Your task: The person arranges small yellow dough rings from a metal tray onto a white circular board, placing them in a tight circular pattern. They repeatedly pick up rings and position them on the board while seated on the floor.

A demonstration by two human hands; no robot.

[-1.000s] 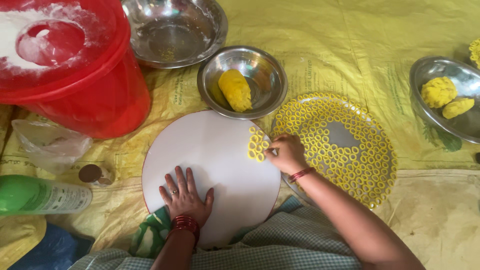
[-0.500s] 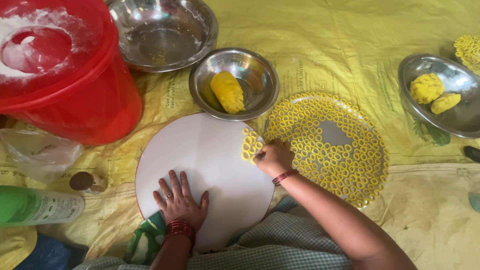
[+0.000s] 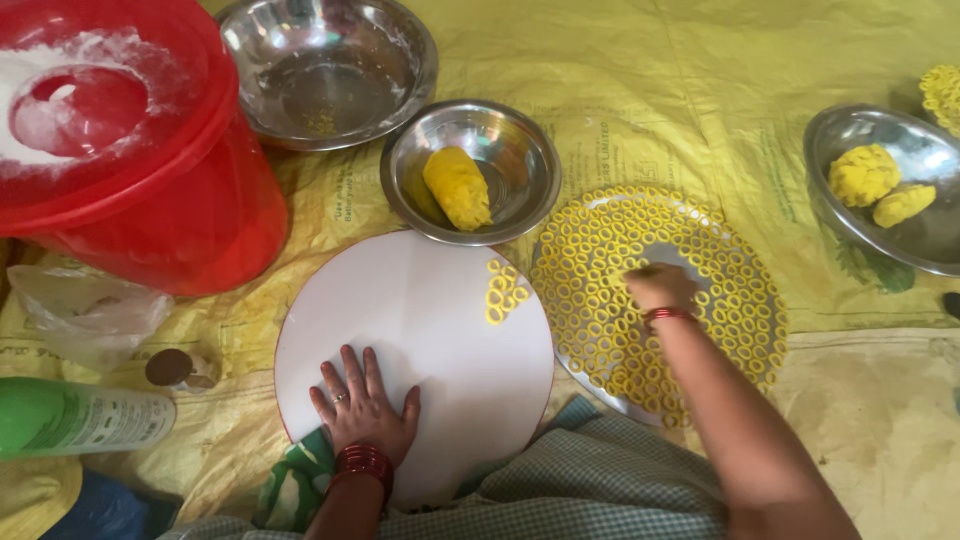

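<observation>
My left hand (image 3: 362, 408) lies flat, fingers spread, on the near part of a round white board (image 3: 420, 330). A small cluster of yellow dough rings (image 3: 505, 291) sits at the board's right edge. My right hand (image 3: 660, 285) reaches over a steel plate (image 3: 572, 352) covered with several yellow dough rings (image 3: 720, 320), fingers curled near the bare centre of the plate; whether a ring is pinched in them cannot be told. Beyond the board stands a small steel bowl (image 3: 520, 160) with a lump of yellow dough (image 3: 457, 187).
A red bucket with a floury lid (image 3: 110, 150) stands at the left. A large steel bowl (image 3: 330, 70) is at the back. Another steel bowl (image 3: 880, 190) with two dough lumps sits at the right. A green bottle (image 3: 70, 420) and a clear plastic bag (image 3: 90, 315) lie on the yellow sheet.
My right hand has moved from the ring cluster at the board's edge rightward onto the ring-covered plate. My left hand stays flat on the board.
</observation>
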